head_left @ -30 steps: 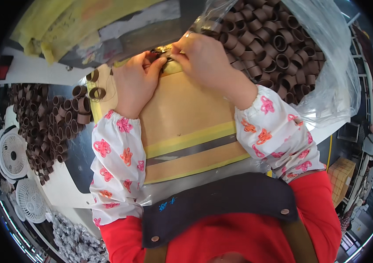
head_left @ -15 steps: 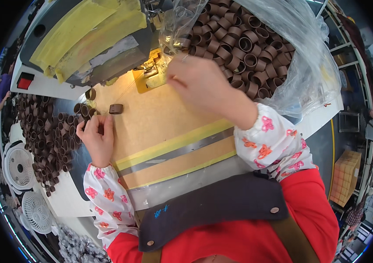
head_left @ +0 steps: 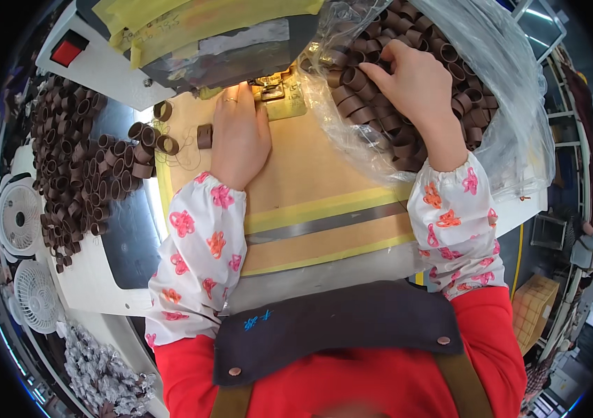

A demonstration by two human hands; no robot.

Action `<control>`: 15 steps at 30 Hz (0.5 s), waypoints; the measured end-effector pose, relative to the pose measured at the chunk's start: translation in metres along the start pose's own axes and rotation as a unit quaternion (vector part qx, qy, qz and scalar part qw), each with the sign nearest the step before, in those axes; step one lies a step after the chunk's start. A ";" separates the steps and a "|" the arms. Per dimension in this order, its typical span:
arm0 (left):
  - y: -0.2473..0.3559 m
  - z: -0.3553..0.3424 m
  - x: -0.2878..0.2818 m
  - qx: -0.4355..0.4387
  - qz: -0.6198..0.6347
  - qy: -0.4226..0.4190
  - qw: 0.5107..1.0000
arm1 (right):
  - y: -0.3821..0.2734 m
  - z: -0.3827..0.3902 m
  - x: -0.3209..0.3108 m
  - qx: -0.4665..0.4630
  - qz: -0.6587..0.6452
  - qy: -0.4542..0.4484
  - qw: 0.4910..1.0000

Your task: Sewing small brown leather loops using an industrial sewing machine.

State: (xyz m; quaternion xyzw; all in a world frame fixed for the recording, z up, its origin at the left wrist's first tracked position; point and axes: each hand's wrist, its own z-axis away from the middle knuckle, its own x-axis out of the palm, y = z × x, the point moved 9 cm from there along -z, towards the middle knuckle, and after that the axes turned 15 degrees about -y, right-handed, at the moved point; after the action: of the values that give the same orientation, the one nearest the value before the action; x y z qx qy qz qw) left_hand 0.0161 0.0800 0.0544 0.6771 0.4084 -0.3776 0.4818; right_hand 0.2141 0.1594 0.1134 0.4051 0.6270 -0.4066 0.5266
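Observation:
My left hand [head_left: 240, 132] lies on the tan work surface, fingers stretched forward beneath the sewing machine head [head_left: 220, 52]. Its fingertips come close to the lit metal presser foot [head_left: 273, 89] and are partly hidden. One brown fabric ring [head_left: 204, 136] sits beside this hand. My right hand [head_left: 418, 83] is over a heap of brown rings [head_left: 380, 111] in a clear plastic bag [head_left: 519, 104]. Its thumb and forefinger are bent and apart; I see no ring clearly gripped between them.
Many brown rings [head_left: 66, 153] are piled on the left of the table, several near the machine with loose threads. A red switch [head_left: 69, 50] sits on the machine. White fans [head_left: 35, 296] stand beyond the left table edge. A woven box [head_left: 534, 310] is at the right.
My left hand has moved right and forward, from the small rings to beside the presser foot. My right hand has left the presser foot area and gone into the bag of rings.

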 end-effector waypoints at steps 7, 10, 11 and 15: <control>-0.012 -0.004 -0.004 -0.027 0.088 -0.021 0.996 | -0.007 0.013 -0.020 -0.076 -0.295 0.073 0.950; -0.031 0.002 0.003 -0.055 0.316 -0.017 0.947 | -0.048 0.015 0.030 -0.097 -0.488 -0.083 0.864; -0.030 0.003 0.006 -0.047 0.358 -0.030 0.932 | -0.062 0.015 0.044 -0.102 -0.498 -0.114 0.853; -0.032 0.000 0.013 -0.037 0.476 -0.083 0.875 | -0.079 0.008 0.070 -0.100 -0.477 -0.139 0.862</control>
State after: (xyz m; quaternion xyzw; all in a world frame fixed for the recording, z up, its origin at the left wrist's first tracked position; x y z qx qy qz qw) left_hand -0.0084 0.0886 0.0314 0.7376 0.0092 -0.1426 0.6599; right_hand 0.1342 0.1304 0.0495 -0.0587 0.7014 -0.5951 0.3879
